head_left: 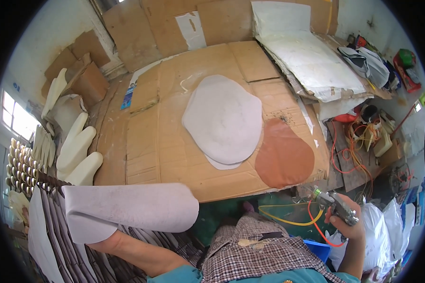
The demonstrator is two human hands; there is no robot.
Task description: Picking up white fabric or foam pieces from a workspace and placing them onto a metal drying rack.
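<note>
- Over at 8 o'clock, a floppy pale grey sheet (146, 203) is folded over by the person's left hand (106, 243), which is mostly hidden behind it, so honestly can't tell how it's gripping.
- Around 4 o'clock, the right hand (348, 219) has its fingers wrapped round a spray gun (327, 199).
- Near the centre, more grey pieces (222, 120) lie overlapping on cardboard (141, 151); a brown piece (285, 155) is just beside, at 3 o'clock.
- White sheets (311, 59) pile up at 2 o'clock.

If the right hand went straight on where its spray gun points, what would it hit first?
Probably the near edge of the cardboard, by the brown piece, spray gun leading; height is unclear, so it might pass above.
</note>
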